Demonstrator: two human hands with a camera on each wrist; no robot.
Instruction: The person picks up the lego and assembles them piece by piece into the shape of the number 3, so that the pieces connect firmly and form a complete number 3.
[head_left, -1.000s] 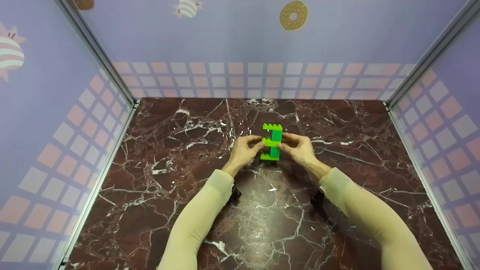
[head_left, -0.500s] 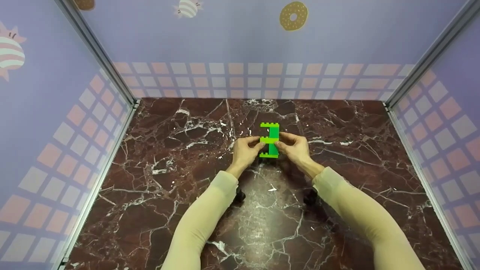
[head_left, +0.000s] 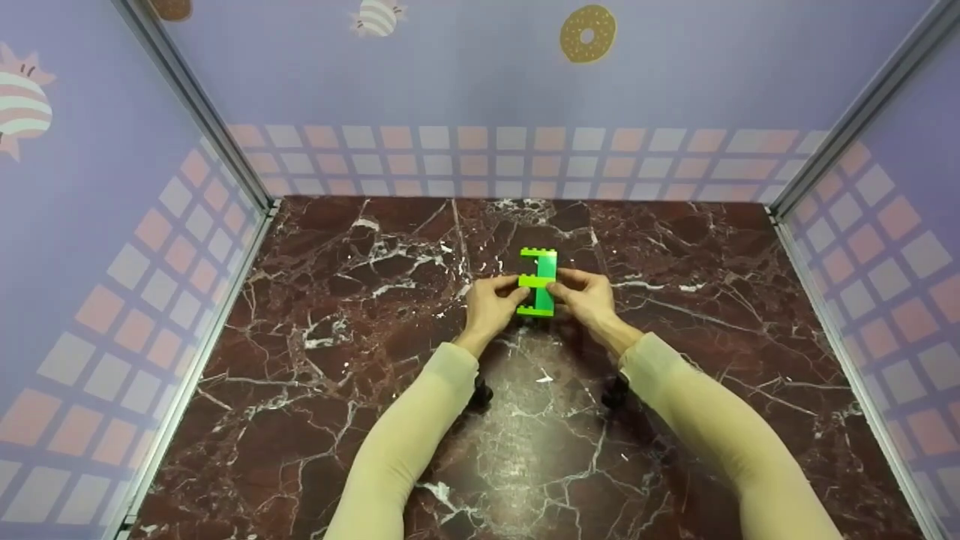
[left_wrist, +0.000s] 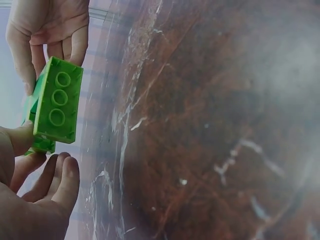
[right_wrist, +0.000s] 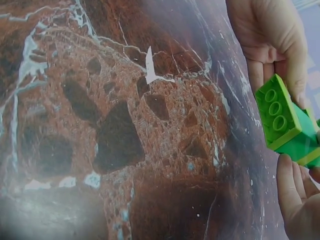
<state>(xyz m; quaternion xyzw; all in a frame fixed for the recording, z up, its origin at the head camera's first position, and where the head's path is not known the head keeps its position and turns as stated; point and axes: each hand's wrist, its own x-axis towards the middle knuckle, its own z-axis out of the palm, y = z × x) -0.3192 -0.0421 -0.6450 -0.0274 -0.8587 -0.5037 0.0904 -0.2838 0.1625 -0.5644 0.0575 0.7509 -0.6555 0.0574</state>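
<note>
A toy-brick build shaped like a letter E (head_left: 547, 297) is held between both hands near the table's middle. It has dark green bricks along its right side and three lime bars pointing left, with studs on top. My left hand (head_left: 487, 309) pinches the middle bar's left end between thumb and fingers. My right hand (head_left: 592, 301) grips the dark green side, its thumb on the front and its fingers behind. The hollow underside of the lowest lime brick (left_wrist: 58, 102), with three round tubes, faces the left wrist view. Fingers hide part of the build.
A dark red marble-patterned table (head_left: 337, 420) with white veins lies below. Lilac panels (head_left: 480, 82) with printed squares and sweets stand at the back and both sides, joined by metal corner rails (head_left: 196, 105). Dark wrist-camera mounts (head_left: 480, 394) sit under the sleeves.
The brick build has shifted a little to the left and turned slightly, its front now facing me more squarely. My right hand and forearm have moved left with it; both hands keep their grip.
</note>
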